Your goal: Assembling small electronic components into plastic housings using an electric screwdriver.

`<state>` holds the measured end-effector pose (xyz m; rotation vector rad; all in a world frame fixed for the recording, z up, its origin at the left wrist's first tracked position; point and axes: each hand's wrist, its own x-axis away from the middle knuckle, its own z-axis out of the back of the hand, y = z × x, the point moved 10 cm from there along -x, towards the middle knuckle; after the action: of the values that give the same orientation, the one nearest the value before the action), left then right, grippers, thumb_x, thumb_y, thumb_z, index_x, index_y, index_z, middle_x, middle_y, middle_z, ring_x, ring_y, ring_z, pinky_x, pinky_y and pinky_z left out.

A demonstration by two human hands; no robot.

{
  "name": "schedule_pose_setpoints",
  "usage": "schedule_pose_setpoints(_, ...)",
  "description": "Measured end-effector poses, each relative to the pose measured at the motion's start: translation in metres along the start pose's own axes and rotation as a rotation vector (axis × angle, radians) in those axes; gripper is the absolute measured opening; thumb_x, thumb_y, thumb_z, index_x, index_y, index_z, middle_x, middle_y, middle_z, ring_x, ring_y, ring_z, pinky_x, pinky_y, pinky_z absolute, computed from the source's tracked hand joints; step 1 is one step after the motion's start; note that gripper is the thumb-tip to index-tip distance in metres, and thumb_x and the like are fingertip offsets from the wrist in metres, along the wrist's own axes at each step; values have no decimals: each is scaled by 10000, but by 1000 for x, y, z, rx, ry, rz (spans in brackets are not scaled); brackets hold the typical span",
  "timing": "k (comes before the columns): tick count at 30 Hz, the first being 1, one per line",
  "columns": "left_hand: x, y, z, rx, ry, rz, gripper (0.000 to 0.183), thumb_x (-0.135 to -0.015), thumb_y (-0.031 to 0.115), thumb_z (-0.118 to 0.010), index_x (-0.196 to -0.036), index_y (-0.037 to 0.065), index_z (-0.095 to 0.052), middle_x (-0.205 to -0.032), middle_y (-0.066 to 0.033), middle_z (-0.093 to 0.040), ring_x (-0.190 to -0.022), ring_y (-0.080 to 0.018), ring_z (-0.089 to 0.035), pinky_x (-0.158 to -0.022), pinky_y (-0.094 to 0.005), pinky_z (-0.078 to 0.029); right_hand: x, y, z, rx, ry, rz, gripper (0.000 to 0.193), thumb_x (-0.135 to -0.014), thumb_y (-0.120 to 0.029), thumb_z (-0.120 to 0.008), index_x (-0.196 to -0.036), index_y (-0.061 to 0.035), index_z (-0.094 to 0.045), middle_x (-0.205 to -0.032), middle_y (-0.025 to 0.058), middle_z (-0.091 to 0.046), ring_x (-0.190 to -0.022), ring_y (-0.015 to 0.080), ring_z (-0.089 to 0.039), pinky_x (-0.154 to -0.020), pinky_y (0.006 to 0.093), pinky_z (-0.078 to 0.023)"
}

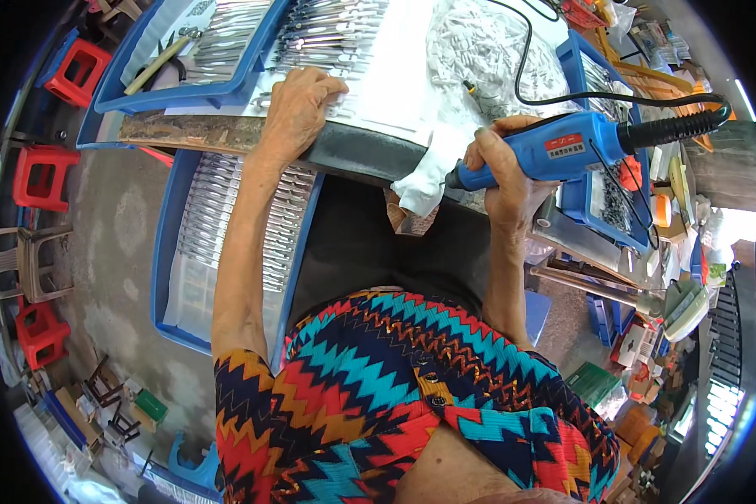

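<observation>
My right hand [510, 172] is wrapped round a blue corded electric screwdriver [571, 149]. Its narrow nose points left, close to a white cloth [424, 181] draped over the bench edge. My left hand [296, 109] rests at the front of the bench, fingers bent down at the near end of a row of slim shiny metal pieces [332, 38]. Its fingertips are partly hidden, so whatever they pinch does not show clearly. Right of that row, a heap of small pale pieces [496, 50] lies on clear plastic.
A blue tray [218, 102] of metal pieces and a yellow-handled tool stands at the left. Below the bench is another filled blue tray [166, 294]. Blue bins [575, 197] stand at the right. The black power cable [525, 67] loops across the bench. Red stools [42, 176] stand on the floor.
</observation>
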<state>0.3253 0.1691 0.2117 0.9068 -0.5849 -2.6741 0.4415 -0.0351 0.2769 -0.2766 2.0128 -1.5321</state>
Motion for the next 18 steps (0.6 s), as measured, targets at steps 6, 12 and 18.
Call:
schedule_pose_setpoints(6, -6, -17, -6, 152, 8, 124, 119, -786, 18, -583, -883, 58, -639, -875, -87, -602, -880, -271, -556, -769, -335, -435, -1, 3, 1, 7, 7, -29, 261, -670, 35, -703, -871, 27, -537, -632, 69, -578, -516, 131, -575, -500, 249, -468)
schedule_pose_setpoints(12, -30, -15, -20, -51, -70, 59, 137, -767, 41, -609, -898, 69, -639, -832, -93, -555, -847, -281, -551, -751, -350, -442, 1, 4, 4, 22, 31, -26, 276, -665, 36, -709, -879, 22, -535, -641, 73, -584, -524, 131, -579, -501, 249, -474)
schedule_pose_setpoints(18, -38, -14, -38, -231, -129, 19, 99, -736, 64, -634, -834, 63, -614, -821, -97, -527, -833, -276, -550, -723, -389, -443, 3, 0, 3, -10, 29, -6, 273, -661, 50, -698, -875, 13, -533, -639, 71, -582, -529, 128, -578, -509, 245, -476)
